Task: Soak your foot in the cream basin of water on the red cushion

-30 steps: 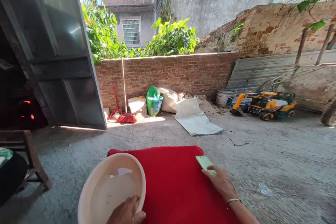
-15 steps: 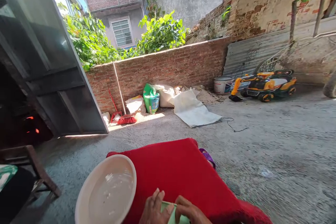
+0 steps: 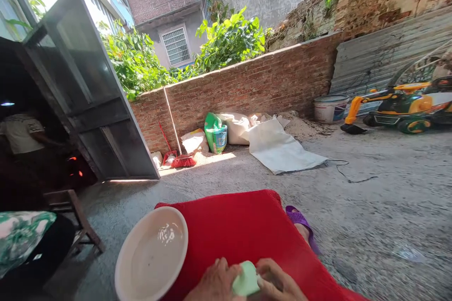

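Low in the view, a small pale green object (image 3: 246,278) with rounded edges sits between my two hands; its kind I cannot make out. My left hand (image 3: 218,281) grips it from the left, thumb against its side. On the other side my right hand (image 3: 278,281) has bent fingers at its right edge. Both hands are slightly blurred, above a red cloth (image 3: 233,225) spread over a flat surface. Left of them, on the cloth's edge, stands a round whitish basin (image 3: 129,249) with clear water in it.
A purple slipper (image 3: 298,217) on a foot shows beyond the cloth's right edge. At left are a wooden chair (image 3: 83,221), a seated person's patterned clothing (image 3: 26,235) and a dark metal door (image 3: 102,117). Sacks (image 3: 236,128), a broom (image 3: 183,162) and a toy excavator (image 3: 399,110) line the brick wall.
The view has swung left, bringing a person in the dark doorway and more of the seated person into sight. The pale green object now stands out higher between my hands, less covered by fingers.
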The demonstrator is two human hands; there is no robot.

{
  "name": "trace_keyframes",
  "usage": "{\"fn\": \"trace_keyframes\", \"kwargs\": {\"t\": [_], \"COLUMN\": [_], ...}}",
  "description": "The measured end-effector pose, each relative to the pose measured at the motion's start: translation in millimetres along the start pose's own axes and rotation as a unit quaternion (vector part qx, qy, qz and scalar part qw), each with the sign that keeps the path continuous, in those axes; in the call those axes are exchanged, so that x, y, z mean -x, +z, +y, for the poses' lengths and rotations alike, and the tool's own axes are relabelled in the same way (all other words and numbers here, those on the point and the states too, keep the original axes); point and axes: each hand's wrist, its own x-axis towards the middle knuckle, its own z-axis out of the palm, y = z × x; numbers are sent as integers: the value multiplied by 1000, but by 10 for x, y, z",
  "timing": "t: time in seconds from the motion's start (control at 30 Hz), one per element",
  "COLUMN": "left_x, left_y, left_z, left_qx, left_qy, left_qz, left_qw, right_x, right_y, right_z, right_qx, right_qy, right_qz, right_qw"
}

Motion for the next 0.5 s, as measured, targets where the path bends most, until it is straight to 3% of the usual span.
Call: {"fn": "trace_keyframes", "kwargs": {"t": [0.1,0.23,0.37,0.5], "left_x": [-158,-518,-815,-946], "left_y": [-257,-621,-866,-906], "left_z": [-62,-137,-318,-511], "left_qx": [27,184,245,248], "left_qy": [-82,-190,-270,-363], "left_qz": [116,241,251,252], "left_qw": [989,934,896,862], "right_x": [-156,-278,-294,-278], "right_y": [-65,40,199,249], "right_z": [108,371,602,690], "right_qx": [87,253,391,398], "right_qy": [-24,-88,-132,-144], "right_qz": [136,162,169,172], "right_qw": [987,950,895,890]}}
